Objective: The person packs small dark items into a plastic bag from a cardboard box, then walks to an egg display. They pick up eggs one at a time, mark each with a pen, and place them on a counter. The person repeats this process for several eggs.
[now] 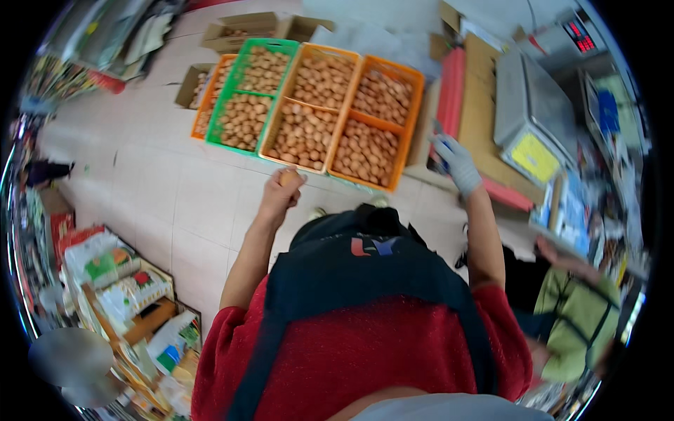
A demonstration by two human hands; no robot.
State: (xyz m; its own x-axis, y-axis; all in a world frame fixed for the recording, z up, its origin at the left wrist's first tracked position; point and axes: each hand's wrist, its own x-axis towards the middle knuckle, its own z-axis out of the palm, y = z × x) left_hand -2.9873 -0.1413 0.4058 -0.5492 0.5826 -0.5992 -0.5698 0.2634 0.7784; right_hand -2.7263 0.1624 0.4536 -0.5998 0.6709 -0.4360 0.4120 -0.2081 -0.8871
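My bare left hand [277, 193] is closed around a brown egg [288, 177], just off the near edge of the crates. My right hand [456, 165] wears a pale glove and reaches to the side of a stack with a red edge. Its fingers are curled at a small dark and bluish thing, too blurred to name. Before me stand an orange crate [324, 109] and a green crate [237, 92], both full of brown eggs. To their right is another orange crate [357, 116] with eggs, split by a divider.
A metal scale [537, 105] sits on the brown counter [479, 88] at the right. Open cardboard boxes [242, 29] lie behind the crates. Packaged goods [137, 291] are stacked at the lower left. A person in a green top [576, 323] is close by on the right.
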